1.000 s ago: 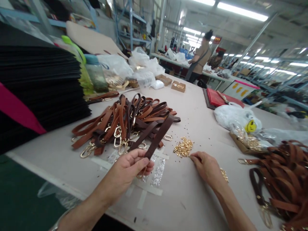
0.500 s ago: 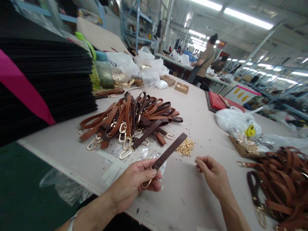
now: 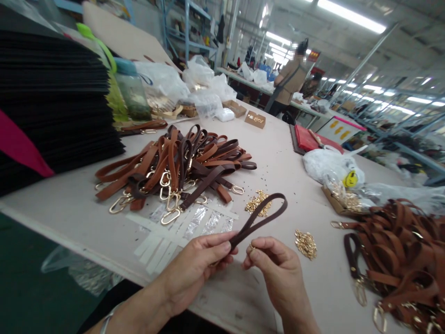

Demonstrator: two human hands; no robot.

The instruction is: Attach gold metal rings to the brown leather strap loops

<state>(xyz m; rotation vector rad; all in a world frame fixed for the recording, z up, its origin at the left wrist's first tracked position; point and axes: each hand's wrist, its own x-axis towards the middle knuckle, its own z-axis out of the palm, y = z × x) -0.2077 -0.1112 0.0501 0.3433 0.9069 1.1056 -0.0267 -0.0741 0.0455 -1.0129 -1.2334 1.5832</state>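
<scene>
Between its thumb and fingers, my left hand (image 3: pixel 205 260) grips a dark brown strap (image 3: pixel 267 211), whose loop points up and to the right. My right hand (image 3: pixel 274 269) is just right of it, thumb and index finger pinching a tiny gold piece (image 3: pixel 251 247). Beyond the strap lies a pile of small gold pieces (image 3: pixel 257 202), and a second gold pile (image 3: pixel 306 244) sits to the right. A large heap of brown straps with gold clips (image 3: pixel 181 162) lies behind my left hand.
More brown straps (image 3: pixel 406 250) are heaped at the right, beside a cardboard box (image 3: pixel 342 204) and a white plastic bag (image 3: pixel 323 167). A black stack (image 3: pixel 55 106) stands at the left. Clear strips (image 3: pixel 194 222) lie on the table (image 3: pixel 278 162). A person (image 3: pixel 290 79) stands further back.
My right hand has moved left, close to the strap, and a gold piece now shows in its pinch. The strap has turned so its loop is seen open. The second gold pile has come into sight.
</scene>
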